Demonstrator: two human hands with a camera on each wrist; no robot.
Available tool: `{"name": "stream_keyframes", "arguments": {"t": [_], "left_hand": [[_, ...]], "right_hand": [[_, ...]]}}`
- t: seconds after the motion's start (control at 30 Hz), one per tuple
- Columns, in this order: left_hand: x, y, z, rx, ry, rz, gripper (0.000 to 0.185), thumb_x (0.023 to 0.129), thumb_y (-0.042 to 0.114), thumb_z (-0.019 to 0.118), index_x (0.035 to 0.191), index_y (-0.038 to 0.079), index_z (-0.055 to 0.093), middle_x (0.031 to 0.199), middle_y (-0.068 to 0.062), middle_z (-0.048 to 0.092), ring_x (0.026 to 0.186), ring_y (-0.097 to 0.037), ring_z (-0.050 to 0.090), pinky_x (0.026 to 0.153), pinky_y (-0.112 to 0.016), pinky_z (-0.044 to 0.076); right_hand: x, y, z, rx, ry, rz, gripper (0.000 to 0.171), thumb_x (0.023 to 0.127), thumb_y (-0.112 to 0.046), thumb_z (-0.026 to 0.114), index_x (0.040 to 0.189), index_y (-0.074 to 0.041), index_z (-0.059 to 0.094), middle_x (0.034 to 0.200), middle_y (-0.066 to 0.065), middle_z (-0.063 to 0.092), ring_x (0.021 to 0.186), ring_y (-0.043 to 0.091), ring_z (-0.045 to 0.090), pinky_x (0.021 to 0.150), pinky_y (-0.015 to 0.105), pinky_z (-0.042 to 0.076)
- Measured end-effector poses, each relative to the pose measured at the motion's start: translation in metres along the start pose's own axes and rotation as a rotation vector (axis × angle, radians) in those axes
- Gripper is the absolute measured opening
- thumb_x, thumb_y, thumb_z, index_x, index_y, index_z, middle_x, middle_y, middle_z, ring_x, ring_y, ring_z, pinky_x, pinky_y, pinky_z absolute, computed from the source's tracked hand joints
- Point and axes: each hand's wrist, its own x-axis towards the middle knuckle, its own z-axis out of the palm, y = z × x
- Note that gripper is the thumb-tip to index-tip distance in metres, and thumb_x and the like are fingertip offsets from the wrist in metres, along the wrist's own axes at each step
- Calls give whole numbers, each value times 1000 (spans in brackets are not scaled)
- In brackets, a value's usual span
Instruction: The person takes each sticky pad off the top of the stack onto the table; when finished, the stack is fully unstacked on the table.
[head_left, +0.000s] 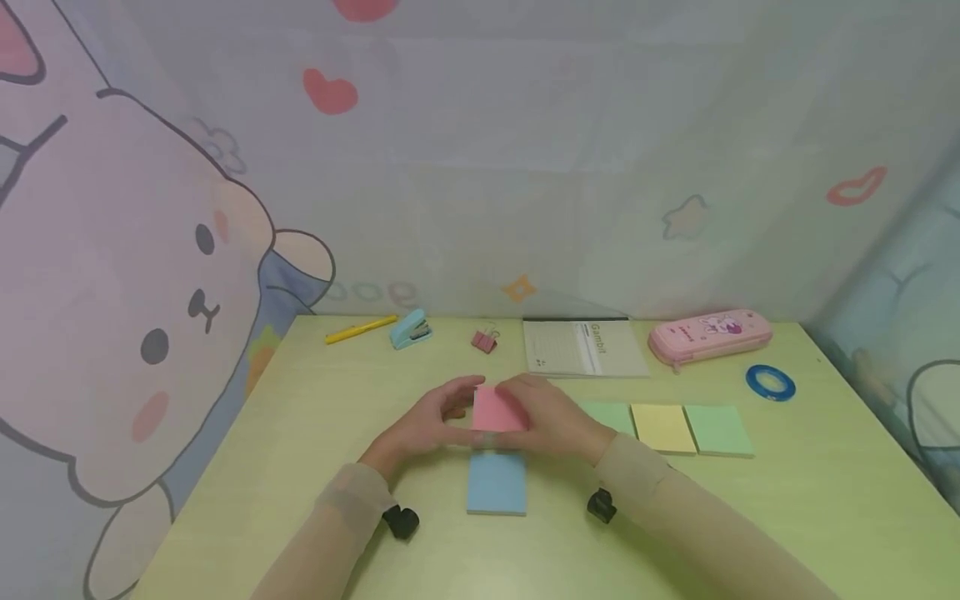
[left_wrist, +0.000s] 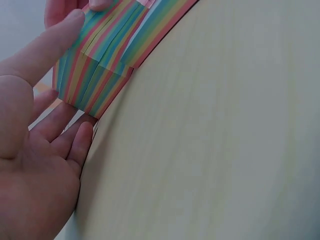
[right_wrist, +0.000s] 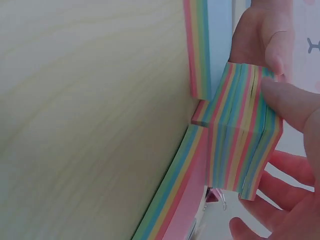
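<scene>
Left hand (head_left: 423, 425) and right hand (head_left: 551, 417) together hold a pink-topped sticky-note block (head_left: 497, 410) above the table (head_left: 300, 433); a blue pad (head_left: 497, 483) lies at its 6 o'clock, a shut pencil case (head_left: 708, 335) at 2 o'clock.

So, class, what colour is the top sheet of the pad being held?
Pink, clearest in the head view.

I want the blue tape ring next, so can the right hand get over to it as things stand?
Probably yes, once it lets go: the right hand is holding the pink-topped sticky note stack together with the left hand. The blue tape ring lies in the open on that side, with only flat note pads between.
</scene>
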Motion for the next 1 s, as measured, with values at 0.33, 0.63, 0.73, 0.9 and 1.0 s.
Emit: {"name": "stream_keyframes", "arguments": {"t": [0.33, 0.63, 0.73, 0.9, 1.0], "left_hand": [[0, -7, 3, 9, -3, -22, 78, 90, 16, 85, 157, 7, 46, 156, -9, 53, 145, -32, 50, 123, -50, 37], [3, -2, -2, 46, 13, -26, 79, 88, 15, 87, 156, 9, 48, 157, -9, 52, 144, -29, 50, 124, -48, 37], [3, -1, -2, 46, 16, -35, 79, 88, 15, 87, 156, 9, 48, 156, -8, 52, 143, -30, 50, 124, -48, 37], [3, -1, -2, 47, 19, -43, 79, 89, 15, 87, 157, 7, 47, 157, -10, 52, 143, -31, 50, 124, -49, 37], [2, -1, 0, 43, 14, -44, 79, 89, 15, 86, 157, 6, 47, 157, -11, 51, 144, -31, 49, 124, -49, 37]], "right_hand": [[-37, 17, -13, -57, 139, -88, 54, 84, -34, 90, 124, -4, 69, 122, 7, 72, 121, 27, 61, 110, 48, 41], [-87, 19, -23, -38, 108, -16, 58, 76, -33, 95, 123, -12, 70, 112, -11, 70, 102, 16, 48, 87, 35, 45], [-97, 18, -21, -28, 64, -12, 51, 75, -34, 95, 116, -16, 70, 102, -16, 66, 95, 13, 47, 82, 31, 44], [-107, 17, -15, -39, -11, -71, 42, 76, -38, 93, 102, -23, 65, 90, -16, 57, 85, 8, 48, 78, 28, 46], [-112, 16, -11, -71, -37, -91, 40, 77, -39, 92, 102, -22, 65, 97, -14, 61, 89, 8, 54, 81, 29, 50]]}}
